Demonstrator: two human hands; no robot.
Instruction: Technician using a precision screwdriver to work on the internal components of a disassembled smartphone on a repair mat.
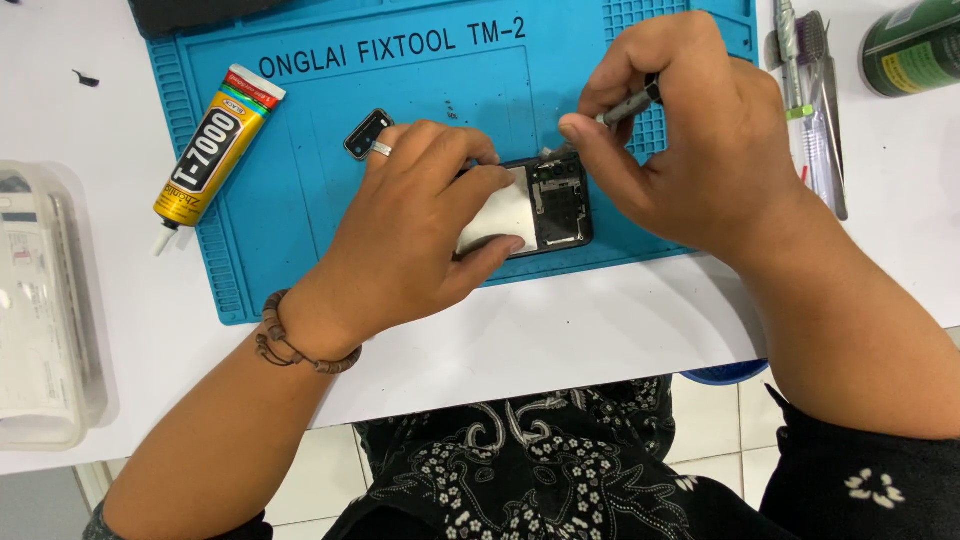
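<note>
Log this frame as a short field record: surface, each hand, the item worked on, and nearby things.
surface: blue work mat on a white table
left hand: presses down on the opened phone
right hand: pinches a thin grey tool above the phone's top end
phone: back off, white panel and dark parts showing
nearby: yellow glue tube, small dark camera frame, tweezers

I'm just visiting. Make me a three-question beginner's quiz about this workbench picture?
1. True or false: the left hand presses on the opened phone.
2. What does the right hand hold? A) the glue tube B) a thin metal tool C) tweezers
3. What colour is the mat under the phone?

Key: 1 true; 2 B; 3 blue.
</note>
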